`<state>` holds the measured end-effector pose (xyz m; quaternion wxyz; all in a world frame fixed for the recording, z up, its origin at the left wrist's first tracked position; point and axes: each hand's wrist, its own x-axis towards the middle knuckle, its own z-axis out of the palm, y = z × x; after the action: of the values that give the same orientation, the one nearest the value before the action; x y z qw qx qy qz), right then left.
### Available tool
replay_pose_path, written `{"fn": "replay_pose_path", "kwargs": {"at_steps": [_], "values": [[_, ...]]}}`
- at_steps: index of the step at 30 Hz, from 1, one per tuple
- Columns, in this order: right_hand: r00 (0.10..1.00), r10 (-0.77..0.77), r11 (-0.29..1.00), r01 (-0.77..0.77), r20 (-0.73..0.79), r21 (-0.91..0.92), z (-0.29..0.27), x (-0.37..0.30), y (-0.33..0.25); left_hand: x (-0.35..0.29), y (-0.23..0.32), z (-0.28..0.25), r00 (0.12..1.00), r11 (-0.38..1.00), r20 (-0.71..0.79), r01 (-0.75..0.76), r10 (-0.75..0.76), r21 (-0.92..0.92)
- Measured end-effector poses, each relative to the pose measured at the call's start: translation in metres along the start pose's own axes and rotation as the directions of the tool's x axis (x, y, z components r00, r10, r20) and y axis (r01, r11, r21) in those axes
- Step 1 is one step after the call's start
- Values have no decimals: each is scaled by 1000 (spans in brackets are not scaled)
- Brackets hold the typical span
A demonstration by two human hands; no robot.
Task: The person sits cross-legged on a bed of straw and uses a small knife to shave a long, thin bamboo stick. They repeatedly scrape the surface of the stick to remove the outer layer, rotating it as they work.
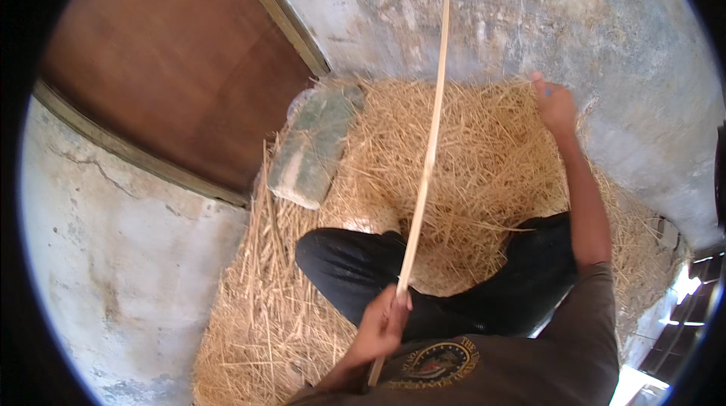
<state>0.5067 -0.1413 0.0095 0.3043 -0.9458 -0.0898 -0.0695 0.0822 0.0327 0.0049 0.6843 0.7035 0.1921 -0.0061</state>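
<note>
One pale strip [430,156], lower part in left grip [384,323].

Softly bright around the right hand [557,111], glaring well to its lower right, bowed and black toward the edges.

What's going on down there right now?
A person sits among loose straw. The left hand grips a long, pale strip near its lower end, and the strip slants up the picture toward the wall. The right hand is raised off to the right, apart from the strip; whether it holds anything is unclear. A greenish slab lies left of the strip.
</note>
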Motion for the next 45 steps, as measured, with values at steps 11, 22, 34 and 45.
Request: {"fn": "replay_pose_path", "kwargs": {"at_steps": [11,22,34,45], "values": [[761,-636,758,586,126,285,23,-123,-71,19,19,5,980,941,-14,-186,198,282],[658,-753,655,750,4,-96,52,-95,-61,20,21,3,982,896,-50,-144,181,420],[739,-669,697,660,-79,280,43,-114,-71,13,7,-8,968,975,-178,-147,176,168],[686,-717,663,726,-122,181,34,-122,-82,14,12,10,955,885,-92,-222,282,409]]}}
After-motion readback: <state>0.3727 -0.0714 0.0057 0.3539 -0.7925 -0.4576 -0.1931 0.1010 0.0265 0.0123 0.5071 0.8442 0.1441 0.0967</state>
